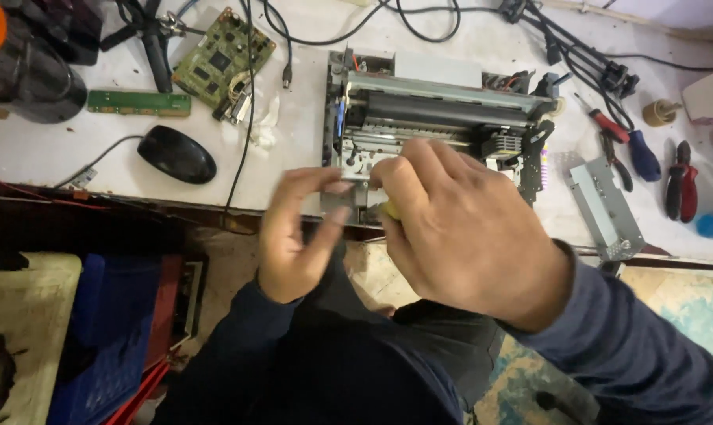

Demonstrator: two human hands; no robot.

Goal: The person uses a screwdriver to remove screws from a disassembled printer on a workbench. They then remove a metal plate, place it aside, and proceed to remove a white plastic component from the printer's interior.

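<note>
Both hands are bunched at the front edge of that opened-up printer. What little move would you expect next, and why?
Probably a small turn of the right hand. It is closed around what seems to be a yellow-handled tool, largely hidden, its end aimed at the front of the stripped printer. The left hand pinches a small grey part there, as if steadying it. What the tip touches is hidden.

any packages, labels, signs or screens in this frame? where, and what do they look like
No packages, signs or screens show.
No readable label shows on the opened printer at bench centre, which is grey and black.
Green circuit board, upper left: bare, no sticker visible.
Both hands, left hand and right hand, work at the printer's front edge.
</note>
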